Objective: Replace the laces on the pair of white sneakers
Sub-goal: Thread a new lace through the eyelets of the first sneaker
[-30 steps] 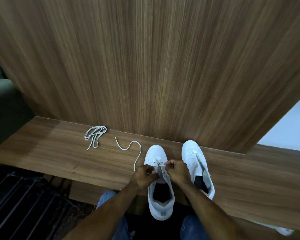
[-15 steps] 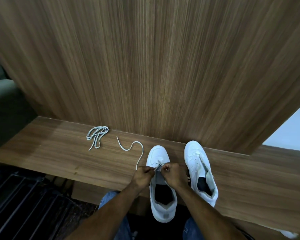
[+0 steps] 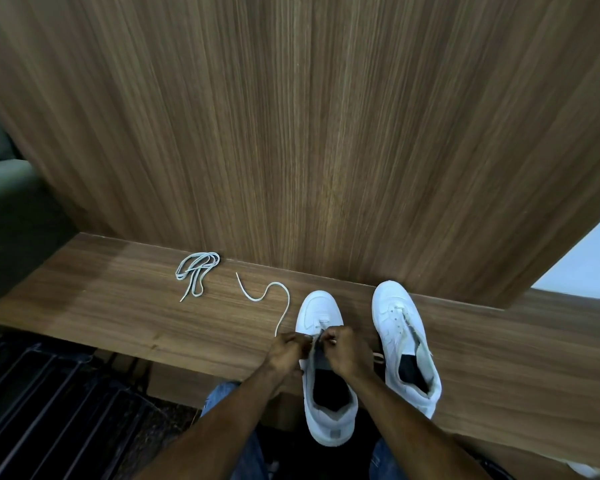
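Likely a home interior: walnut-veneer wall panel [image 3: 309, 133] filling the upper frame, matching low worktop [image 3: 118, 306] across the middle, grey upholstered seat [image 3: 4, 181] at left edge, dark slatted rack [image 3: 49, 403] lower left.

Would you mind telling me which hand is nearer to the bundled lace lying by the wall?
Left. The left hand sits on the near side of the sneaker, toward the bundled lace; the right hand is beyond it.

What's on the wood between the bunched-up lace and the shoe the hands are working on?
The head view shows a loose lace snaking across the bench between the bundled lace and the left sneaker, its near end running to the left hand.
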The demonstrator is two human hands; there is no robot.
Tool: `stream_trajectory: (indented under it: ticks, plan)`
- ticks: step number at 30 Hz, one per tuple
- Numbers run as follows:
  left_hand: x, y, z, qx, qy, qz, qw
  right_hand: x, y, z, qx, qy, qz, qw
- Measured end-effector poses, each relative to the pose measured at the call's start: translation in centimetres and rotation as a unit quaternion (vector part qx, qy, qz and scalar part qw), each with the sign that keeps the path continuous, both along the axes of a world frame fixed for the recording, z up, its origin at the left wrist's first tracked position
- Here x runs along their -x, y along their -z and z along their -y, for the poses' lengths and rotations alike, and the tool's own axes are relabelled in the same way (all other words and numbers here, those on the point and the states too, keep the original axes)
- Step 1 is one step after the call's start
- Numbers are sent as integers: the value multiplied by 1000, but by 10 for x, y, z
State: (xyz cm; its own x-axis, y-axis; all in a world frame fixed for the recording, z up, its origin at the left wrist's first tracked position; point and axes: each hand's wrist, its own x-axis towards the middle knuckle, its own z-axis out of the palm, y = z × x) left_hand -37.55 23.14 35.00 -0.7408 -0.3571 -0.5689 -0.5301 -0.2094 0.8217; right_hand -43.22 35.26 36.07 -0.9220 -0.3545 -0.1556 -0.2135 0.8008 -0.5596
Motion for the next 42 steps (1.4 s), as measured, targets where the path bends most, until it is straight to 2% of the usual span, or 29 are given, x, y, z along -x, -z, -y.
stream_trajectory:
  ticks: [3, 6, 11, 15, 17, 19, 21, 22, 23, 25, 27, 30, 33, 36, 38, 40, 42]
  plan:
    - [5, 4, 3, 30, 27, 21, 999, 1, -1, -3, -7, -26, -3, 1000]
    - [12, 2, 4, 78, 50, 3, 996, 0, -4, -7, -6, -52, 3, 999]
    - [18, -6, 16, 96, 59, -17, 993, -3, -10, -23, -26, -76, -68, 994]
    - [25, -37, 29, -13, -80, -70, 994, -1, -14, -31, -20, -50, -80, 995]
    - [32, -55, 45, -70, -179, -132, 973, -1, -14, -32, -28, -48, -98, 994]
    - [37, -71, 64, -144, -267, -180, 936, -2, -15, -34, -37, -31, -95, 994]
    - [39, -79, 73, -169, -325, -197, 910, -3, -12, -37, -43, -15, -74, 996]
    - [38, -79, 72, -163, -336, -191, 908, -3, -11, -37, -45, -11, -64, 997]
    - [36, -76, 68, -153, -334, -175, 914, -4, -9, -37, -43, -9, -58, 997]
    - [27, -59, 54, -117, -280, -115, 946, -6, -8, -36, -35, -6, -56, 998]
    - [13, -36, 37, -92, -169, -28, 981, -7, -9, -34, -32, -3, -53, 998]
    - [-3, -19, 11, -69, -31, 58, 995, -6, -10, -34, -20, 4, -38, 999]
    - [-1, -16, -5, -44, -8, 45, 998, -7, -12, -33, -15, 15, -26, 999]
    - [14, -19, -8, 21, 26, 46, 998, -9, -13, -33, -14, 26, -15, 999]
    - [23, -23, -5, 7, 54, 53, 997, -9, -12, -33, -7, 28, -6, 1000]
    - [31, -26, 1, -37, 16, 23, 999, -9, -10, -33, 4, 22, -1, 1000]
    - [37, -33, 8, -55, -89, -37, 994, -8, -10, -34, 2, 25, -2, 1000]
